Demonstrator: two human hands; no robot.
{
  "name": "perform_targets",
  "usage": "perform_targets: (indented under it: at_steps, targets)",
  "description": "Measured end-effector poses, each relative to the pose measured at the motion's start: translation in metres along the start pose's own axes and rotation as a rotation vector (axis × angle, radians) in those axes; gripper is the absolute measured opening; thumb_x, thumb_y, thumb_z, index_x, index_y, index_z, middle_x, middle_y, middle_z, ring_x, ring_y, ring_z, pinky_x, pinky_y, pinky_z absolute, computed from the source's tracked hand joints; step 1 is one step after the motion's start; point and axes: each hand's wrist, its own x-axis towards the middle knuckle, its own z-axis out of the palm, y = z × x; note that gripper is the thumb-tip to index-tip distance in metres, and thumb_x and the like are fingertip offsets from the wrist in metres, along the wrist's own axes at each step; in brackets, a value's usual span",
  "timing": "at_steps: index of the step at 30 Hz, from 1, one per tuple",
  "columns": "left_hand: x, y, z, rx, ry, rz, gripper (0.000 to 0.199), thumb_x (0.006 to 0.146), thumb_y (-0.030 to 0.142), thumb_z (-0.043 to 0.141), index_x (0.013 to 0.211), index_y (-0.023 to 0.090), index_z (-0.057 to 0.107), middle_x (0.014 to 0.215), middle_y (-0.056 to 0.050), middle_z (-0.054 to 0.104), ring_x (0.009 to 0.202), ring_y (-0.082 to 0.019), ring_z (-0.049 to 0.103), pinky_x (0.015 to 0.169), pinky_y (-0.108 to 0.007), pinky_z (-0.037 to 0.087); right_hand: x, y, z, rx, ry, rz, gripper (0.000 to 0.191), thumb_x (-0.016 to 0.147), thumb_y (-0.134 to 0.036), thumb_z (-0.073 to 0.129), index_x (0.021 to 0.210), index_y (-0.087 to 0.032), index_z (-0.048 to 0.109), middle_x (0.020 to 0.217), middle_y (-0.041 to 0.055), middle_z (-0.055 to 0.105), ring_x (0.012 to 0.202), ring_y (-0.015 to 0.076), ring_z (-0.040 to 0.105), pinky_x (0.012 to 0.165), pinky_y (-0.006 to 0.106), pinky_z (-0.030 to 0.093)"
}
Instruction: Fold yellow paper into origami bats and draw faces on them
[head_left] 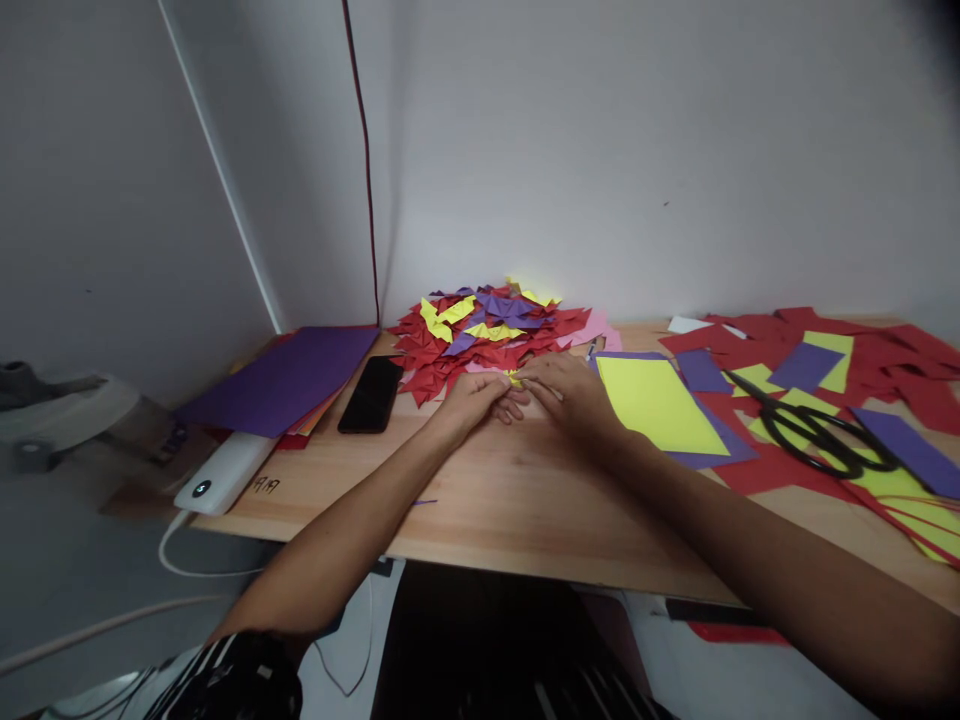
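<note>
Above the middle of the wooden table, my two hands meet at a small yellow piece of paper. My left hand pinches it from the left. From the right, my right hand has its fingers closed over the same piece, hiding most of it. Just behind them rises a heap of folded paper pieces in red, yellow, purple and pink. Beside my right wrist lie a yellow paper sheet and, under it, a larger purple sheet.
A black phone, a stack topped by purple paper and a white power bank with a cable lie left. Black scissors rest among red, yellow and purple paper cuttings at right. A wall stands behind the table.
</note>
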Motion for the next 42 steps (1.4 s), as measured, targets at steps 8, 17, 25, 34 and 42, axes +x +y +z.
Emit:
perform_targets:
  at_steps: [8, 17, 25, 34, 42]
  targets:
    - [-0.002, 0.002, 0.001, -0.051, 0.011, -0.036, 0.029, 0.077, 0.034, 0.064, 0.080, 0.005, 0.067, 0.085, -0.017, 0.072, 0.061, -0.013, 0.065, 0.056, -0.021, 0.048, 0.001, -0.008, -0.004, 0.233, -0.014, 0.072, 0.018, 0.090, -0.023, 0.049, 0.088, -0.023, 0.067, 0.095, 0.0066, 0.070, 0.093, 0.0203, 0.064, 0.083, 0.036, 0.049]
    - [-0.001, 0.001, 0.005, 0.216, 0.116, 0.099, 0.026, 0.083, 0.025, 0.052, 0.070, 0.008, 0.067, 0.063, -0.009, 0.068, 0.050, -0.009, 0.059, 0.050, -0.018, 0.043, 0.002, -0.008, 0.000, 0.325, 0.042, 0.234, 0.007, 0.085, -0.025, 0.057, 0.083, -0.021, 0.063, 0.093, 0.0072, 0.064, 0.090, 0.0206, 0.059, 0.079, 0.035, 0.048]
    - [-0.006, 0.002, 0.011, 0.360, 0.197, 0.151, 0.025, 0.081, 0.020, 0.051, 0.070, 0.009, 0.070, 0.056, -0.005, 0.065, 0.047, -0.008, 0.055, 0.049, -0.018, 0.043, 0.002, -0.012, 0.001, 0.446, -0.020, 0.429, 0.015, 0.084, -0.032, 0.055, 0.076, -0.019, 0.058, 0.074, 0.0007, 0.062, 0.067, 0.0140, 0.055, 0.065, 0.027, 0.044]
    - [-0.002, 0.001, 0.009, 0.220, 0.173, 0.047, 0.023, 0.078, 0.015, 0.050, 0.064, 0.008, 0.067, 0.057, -0.007, 0.066, 0.045, -0.008, 0.058, 0.046, -0.017, 0.043, 0.002, -0.010, -0.002, 0.398, -0.094, 0.289, 0.012, 0.085, -0.029, 0.055, 0.084, -0.019, 0.062, 0.082, 0.0029, 0.065, 0.068, 0.0144, 0.055, 0.066, 0.028, 0.044]
    - [-0.001, 0.003, 0.010, 0.161, 0.164, 0.009, 0.022, 0.078, 0.012, 0.048, 0.064, 0.007, 0.065, 0.060, -0.008, 0.067, 0.045, -0.008, 0.060, 0.044, -0.017, 0.043, 0.002, -0.007, 0.000, 0.322, -0.068, 0.177, 0.012, 0.086, -0.025, 0.055, 0.087, -0.020, 0.066, 0.081, 0.0033, 0.065, 0.070, 0.0155, 0.056, 0.065, 0.028, 0.043]
